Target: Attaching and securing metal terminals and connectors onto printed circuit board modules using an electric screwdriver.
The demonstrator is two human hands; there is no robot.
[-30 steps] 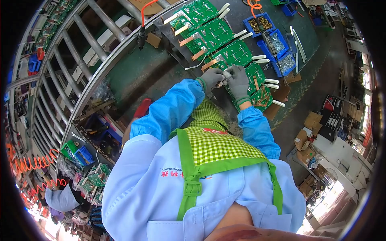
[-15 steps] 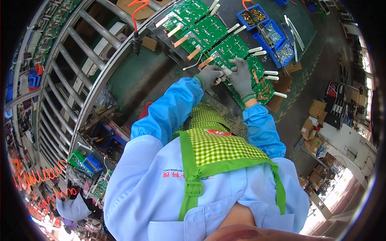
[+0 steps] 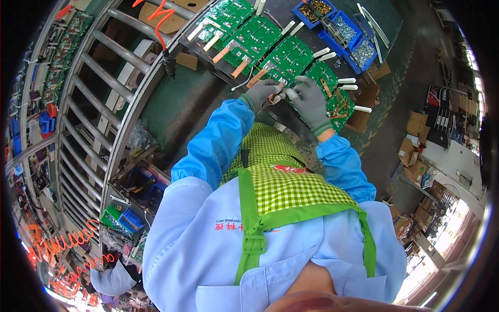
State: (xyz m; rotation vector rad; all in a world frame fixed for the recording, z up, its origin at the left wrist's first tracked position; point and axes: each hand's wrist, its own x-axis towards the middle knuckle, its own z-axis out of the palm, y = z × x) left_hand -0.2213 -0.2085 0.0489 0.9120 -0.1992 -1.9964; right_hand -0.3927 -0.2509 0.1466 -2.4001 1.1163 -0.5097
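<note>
Both of my hands wear grey gloves and meet just in front of a row of green circuit boards. My left hand is closed, with a small copper-coloured piece between its fingers. Close against its fingertips is my right hand, thumb and fingers drawn together while one finger reaches toward the boards. Whatever lies in that pinch is too small to make out. Copper strips jut from the near edges of the boards, and white bars stick out at their far side. Loose copper strips lie on the rightmost board.
Blue bins hold brass-coloured parts and silvery hardware beyond the boards. Long white strips lie beside them. A tool on an orange coiled cord hangs at left, near a roller conveyor. A cardboard box stands right.
My hands have shifted slightly left and drawn a little apart, uncovering the copper-coloured piece in my left hand. The whole view has shifted a little.
</note>
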